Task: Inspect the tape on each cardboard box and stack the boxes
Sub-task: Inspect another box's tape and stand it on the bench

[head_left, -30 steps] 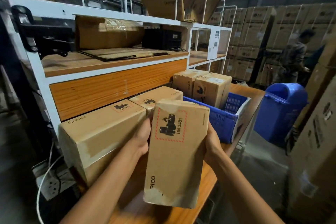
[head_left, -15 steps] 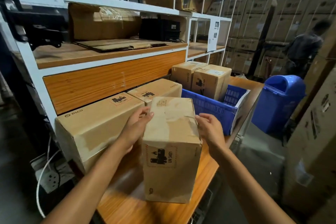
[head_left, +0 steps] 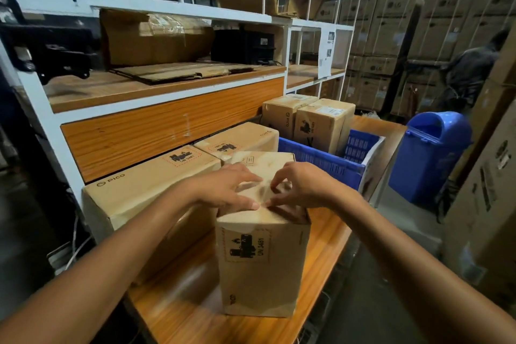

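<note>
Upright cardboard box (head_left: pixel 262 265) standing on the wooden table (head_left: pixel 178 304), left hand (head_left: pixel 226 190) spread flat on its taped top, right hand (head_left: pixel 300 186) beside it with curled fingertips pinching at the tape, gripping nothing.

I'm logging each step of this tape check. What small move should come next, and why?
Probably run the fingertips along the tape to the box edge: both the left hand and right hand rest on its top, pressing mid-seam, and it isn't stacked yet.
</note>
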A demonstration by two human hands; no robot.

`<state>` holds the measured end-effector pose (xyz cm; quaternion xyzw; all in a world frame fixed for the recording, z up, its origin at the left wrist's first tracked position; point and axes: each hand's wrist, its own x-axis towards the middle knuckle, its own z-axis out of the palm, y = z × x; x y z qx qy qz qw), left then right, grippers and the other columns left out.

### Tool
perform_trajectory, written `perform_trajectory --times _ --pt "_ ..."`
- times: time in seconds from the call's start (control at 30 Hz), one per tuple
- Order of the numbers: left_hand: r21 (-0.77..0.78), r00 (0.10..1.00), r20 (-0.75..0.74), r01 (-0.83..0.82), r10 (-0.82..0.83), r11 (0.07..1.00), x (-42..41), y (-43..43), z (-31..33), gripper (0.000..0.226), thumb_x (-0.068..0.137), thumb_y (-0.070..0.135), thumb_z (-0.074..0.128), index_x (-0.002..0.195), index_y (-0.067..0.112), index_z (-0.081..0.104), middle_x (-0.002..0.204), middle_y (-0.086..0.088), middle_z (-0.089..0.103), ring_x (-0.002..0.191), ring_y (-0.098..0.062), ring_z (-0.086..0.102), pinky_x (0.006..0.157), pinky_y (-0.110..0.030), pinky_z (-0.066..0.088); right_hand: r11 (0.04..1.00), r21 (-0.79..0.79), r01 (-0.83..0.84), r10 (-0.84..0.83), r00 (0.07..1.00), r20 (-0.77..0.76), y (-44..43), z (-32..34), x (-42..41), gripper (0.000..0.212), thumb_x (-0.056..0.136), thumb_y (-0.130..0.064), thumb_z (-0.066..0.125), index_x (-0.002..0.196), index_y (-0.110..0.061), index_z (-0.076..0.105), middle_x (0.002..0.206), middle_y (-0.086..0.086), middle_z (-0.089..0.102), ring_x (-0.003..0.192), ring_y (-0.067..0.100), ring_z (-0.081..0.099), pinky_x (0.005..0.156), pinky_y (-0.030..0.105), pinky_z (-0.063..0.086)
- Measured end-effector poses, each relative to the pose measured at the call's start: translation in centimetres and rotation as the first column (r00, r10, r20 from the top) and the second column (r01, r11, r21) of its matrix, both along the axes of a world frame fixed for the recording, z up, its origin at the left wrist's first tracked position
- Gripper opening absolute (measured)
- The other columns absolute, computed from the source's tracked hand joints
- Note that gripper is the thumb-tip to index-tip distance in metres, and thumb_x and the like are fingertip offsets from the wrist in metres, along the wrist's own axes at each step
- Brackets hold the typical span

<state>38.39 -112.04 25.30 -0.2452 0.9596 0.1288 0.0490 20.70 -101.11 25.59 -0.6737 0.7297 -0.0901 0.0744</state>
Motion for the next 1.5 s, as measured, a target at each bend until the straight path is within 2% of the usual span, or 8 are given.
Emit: perform_trajectory --times 0.17,0.37,0.57,0.8,1.0,1.17,1.37,1.5 --pt "0.037 0.984 0.137 -0.120 0.114 0.992 -0.4 -2.1 -1.5 0.097 0.084 0.076 0.046 0.159 0.034 0.002 0.167 0.004 -0.010 0.153 -0.018 -0.011 0.125 -0.048 0.000 0.995 0.098 -0.031 0.028 0.999 0.028 -2.2 -1.0 -0.5 0.067 0.085 -0.058 0.069 0.143 -0.028 0.053 0.149 -0.002 0.049 0.130 0.019 0.049 0.106 0.038 0.045" --pt "-0.017 0.990 -0.029 -0.136 0.135 0.991 -2.4 -2.5 0.5 0.083 0.083 0.060 0.069 0.152 0.027 0.037 0.157 -0.001 0.033 0.141 -0.020 0.033 0.115 -0.042 0.033 0.993 0.111 -0.025 0.022 0.999 0.027 -3.5 0.7 -1.4 0.059 0.083 -0.054 0.074 0.133 -0.025 0.061 0.135 -0.001 0.057 0.124 0.019 0.052 0.092 0.029 0.044" --pt "-0.037 0.990 0.041 -0.133 0.134 0.990 -2.8 -3.8 -0.3 0.079 0.091 0.064 0.054 0.156 0.025 0.030 0.163 0.000 0.024 0.149 -0.021 0.017 0.122 -0.044 0.016 0.985 0.170 -0.033 0.022 0.997 0.068 -5.9 -1.2 -3.0 0.071 0.092 -0.057 0.061 0.153 -0.031 0.038 0.164 0.001 0.028 0.148 0.026 0.029 0.118 0.046 0.029" --pt "0.017 0.904 -0.210 -0.378 0.373 0.926 -2.3 -1.1 -2.0 0.062 0.092 0.059 0.057 0.146 0.031 0.046 0.158 -0.001 0.033 0.144 -0.025 0.029 0.116 -0.047 0.031 0.997 0.043 0.064 -0.069 0.989 0.132 -5.5 -4.0 -4.0 0.076 0.094 -0.071 0.041 0.158 -0.031 0.027 0.168 0.004 0.016 0.154 0.028 0.011 0.124 0.051 0.012" --pt "0.460 0.633 -0.537 -0.333 0.557 0.823 -3.4 0.2 -1.7 0.059 0.098 0.054 0.049 0.151 0.028 0.038 0.152 -0.002 0.043 0.133 -0.024 0.046 0.107 -0.049 0.044 0.954 0.012 0.299 -0.289 0.913 0.287 -4.7 -3.8 -8.2 0.077 0.099 -0.069 0.030 0.156 -0.017 0.033 0.162 0.011 0.031 0.146 0.031 0.031 0.121 0.049 0.022" --pt "0.487 0.660 -0.488 -0.337 0.571 0.806 -5.5 0.1 -5.3 0.069 0.096 0.059 0.049 0.155 0.033 0.024 0.159 -0.003 0.035 0.142 -0.028 0.037 0.111 -0.055 0.039 0.899 0.076 0.432 -0.404 0.748 0.527 -4.2 -4.7 -13.5 0.088 0.092 -0.077 0.027 0.147 -0.010 0.046 0.150 0.012 0.048 0.132 0.031 0.049 0.115 0.049 0.034" --pt "0.665 0.380 -0.257 -0.597 0.888 0.448 -7.7 0.1 -9.3 0.115 0.074 0.082 0.049 0.160 0.024 -0.001 0.166 -0.013 0.007 0.150 -0.041 0.010 0.118 -0.060 0.022 0.818 -0.107 0.565 -0.377 0.668 0.642 -1.5 -5.6 -16.3 0.047 0.098 -0.052 0.055 0.107 -0.010 0.073 0.107 0.010 0.072 0.093 0.020 0.065 0.089 0.043 0.058" --pt "0.874 0.142 -0.209 -0.417 0.968 0.250 -8.1 -1.7 -10.5 0.136 0.056 0.087 0.068 0.157 0.017 0.008 0.156 -0.017 0.033 0.139 -0.040 0.038 0.109 -0.055 0.042 0.886 -0.179 0.427 -0.175 0.666 0.725 -0.8 -6.1 -16.6 0.078 0.085 -0.078 0.046 0.131 -0.017 0.064 0.132 0.004 0.061 0.116 0.022 0.057 0.102 0.051 0.048"
